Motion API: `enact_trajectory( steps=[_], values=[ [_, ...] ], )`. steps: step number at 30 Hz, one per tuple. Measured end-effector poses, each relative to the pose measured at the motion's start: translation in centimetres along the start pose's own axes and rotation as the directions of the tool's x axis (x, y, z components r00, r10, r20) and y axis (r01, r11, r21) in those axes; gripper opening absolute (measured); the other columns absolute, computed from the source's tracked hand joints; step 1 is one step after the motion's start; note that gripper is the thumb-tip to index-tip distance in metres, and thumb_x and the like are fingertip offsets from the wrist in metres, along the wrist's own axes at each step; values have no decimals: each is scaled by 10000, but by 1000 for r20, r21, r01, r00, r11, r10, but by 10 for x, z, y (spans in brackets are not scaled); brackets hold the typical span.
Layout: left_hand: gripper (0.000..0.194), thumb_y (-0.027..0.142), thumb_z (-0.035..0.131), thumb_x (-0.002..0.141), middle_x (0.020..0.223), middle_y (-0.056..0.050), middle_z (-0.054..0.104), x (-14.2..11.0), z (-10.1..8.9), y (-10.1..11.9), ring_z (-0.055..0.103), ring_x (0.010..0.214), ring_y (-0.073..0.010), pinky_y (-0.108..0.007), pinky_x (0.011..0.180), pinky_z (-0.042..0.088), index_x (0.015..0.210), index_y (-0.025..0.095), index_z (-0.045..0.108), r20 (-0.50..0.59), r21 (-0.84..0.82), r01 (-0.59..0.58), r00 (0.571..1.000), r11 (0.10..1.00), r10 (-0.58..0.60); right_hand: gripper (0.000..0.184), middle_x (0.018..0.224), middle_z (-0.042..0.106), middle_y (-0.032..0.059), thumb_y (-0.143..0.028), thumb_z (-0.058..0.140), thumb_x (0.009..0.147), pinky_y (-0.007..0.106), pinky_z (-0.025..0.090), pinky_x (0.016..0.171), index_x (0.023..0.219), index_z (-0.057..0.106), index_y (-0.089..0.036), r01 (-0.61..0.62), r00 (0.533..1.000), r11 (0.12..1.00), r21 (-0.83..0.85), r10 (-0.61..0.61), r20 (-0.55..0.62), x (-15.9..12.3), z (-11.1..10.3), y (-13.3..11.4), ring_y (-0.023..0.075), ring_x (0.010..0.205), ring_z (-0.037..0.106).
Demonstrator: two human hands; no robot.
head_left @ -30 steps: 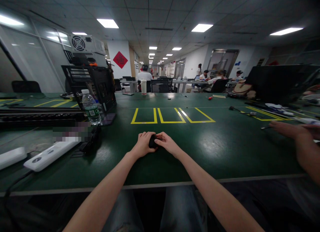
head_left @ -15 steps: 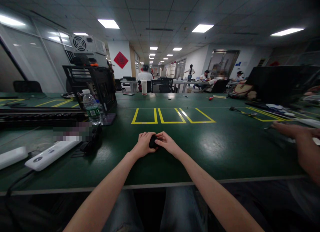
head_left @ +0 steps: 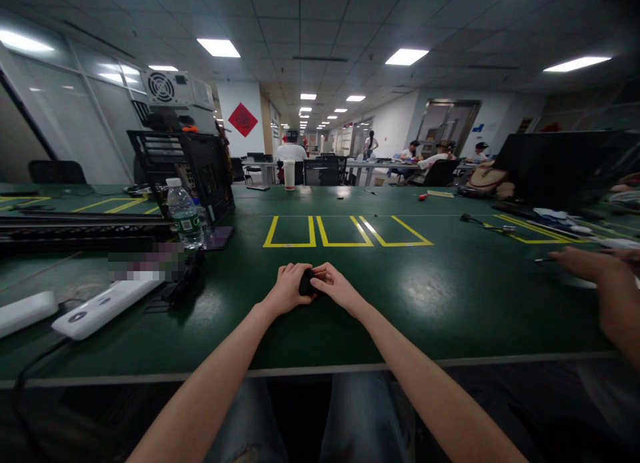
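Observation:
Between my hands, at the middle of the green table (head_left: 390, 310), is a small black rounded object (head_left: 307, 283). Most of it is hidden by my fingers, so its kind cannot be made out. My left hand (head_left: 289, 288) wraps round it from the left, thumb on the near side. From the right, my right hand (head_left: 338, 288) closes on it with thumb and fingertips. Both hands rest low at the tabletop, just short of the yellow tape outlines (head_left: 345, 244).
To the left stand a water bottle (head_left: 185, 216), a black computer case (head_left: 213, 176) and a white power strip (head_left: 107, 306). A white cup (head_left: 289, 175) is at the far edge. At right, another person's hand (head_left: 583, 262) holds a thin tool; a dark monitor (head_left: 555, 166) stands behind.
My hands and the black object stay in place. The other person's hand at the right has shifted slightly. A standing person in the background has moved a little left.

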State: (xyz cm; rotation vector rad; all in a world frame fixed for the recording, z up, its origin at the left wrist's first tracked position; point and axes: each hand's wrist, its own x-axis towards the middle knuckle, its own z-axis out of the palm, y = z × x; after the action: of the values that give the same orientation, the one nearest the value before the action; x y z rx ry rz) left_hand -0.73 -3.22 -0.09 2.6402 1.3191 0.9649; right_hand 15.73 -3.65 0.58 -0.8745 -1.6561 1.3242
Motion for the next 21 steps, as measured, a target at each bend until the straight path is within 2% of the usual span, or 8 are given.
enact_trajectory(
  steps=[5, 9, 12, 17, 21],
  values=[
    [590, 307, 654, 570, 1015, -49, 506, 0, 2, -1, 446, 929, -226, -363, 830, 290, 1089, 199, 396, -7, 10, -5, 1000, 1000, 5, 305, 967, 534, 40, -293, 590, 675, 364, 396, 848, 935, 481, -176, -20, 1000, 1000, 12, 20, 18, 3, -1, 3, 173, 943, 511],
    [576, 281, 654, 566, 1006, -48, 513, 0, 3, -2, 453, 913, -225, -362, 820, 294, 1079, 197, 405, -2, 20, 6, 1000, 1000, -6, 363, 963, 530, 24, -245, 648, 617, 346, 413, 823, 928, 468, -194, 35, 997, 998, 44, -38, 67, 0, -1, 2, 168, 936, 513],
    [580, 297, 652, 572, 1016, -46, 510, 0, 2, -2, 450, 925, -224, -363, 829, 290, 1086, 201, 401, -4, 5, 2, 1000, 1000, -2, 325, 927, 538, 19, -272, 628, 639, 343, 409, 822, 913, 471, -199, 54, 998, 998, 43, -56, 43, 0, 0, 1, 161, 919, 516],
    [585, 321, 657, 569, 1020, -45, 509, 0, 2, -1, 445, 935, -228, -366, 830, 289, 1082, 202, 403, -5, -2, 8, 1000, 1000, -8, 291, 930, 541, 28, -311, 589, 673, 353, 400, 833, 916, 484, -192, 10, 1000, 1000, 16, -9, -10, 2, 1, 1, 164, 915, 519],
    [583, 306, 659, 568, 1018, -46, 510, 0, 2, -1, 446, 932, -225, -363, 828, 288, 1081, 199, 403, -1, -1, 0, 1000, 1000, 0, 303, 971, 538, 41, -282, 594, 671, 361, 406, 836, 935, 486, -180, -30, 1000, 999, 13, 30, 10, 2, 0, 0, 172, 930, 521]
  ],
)
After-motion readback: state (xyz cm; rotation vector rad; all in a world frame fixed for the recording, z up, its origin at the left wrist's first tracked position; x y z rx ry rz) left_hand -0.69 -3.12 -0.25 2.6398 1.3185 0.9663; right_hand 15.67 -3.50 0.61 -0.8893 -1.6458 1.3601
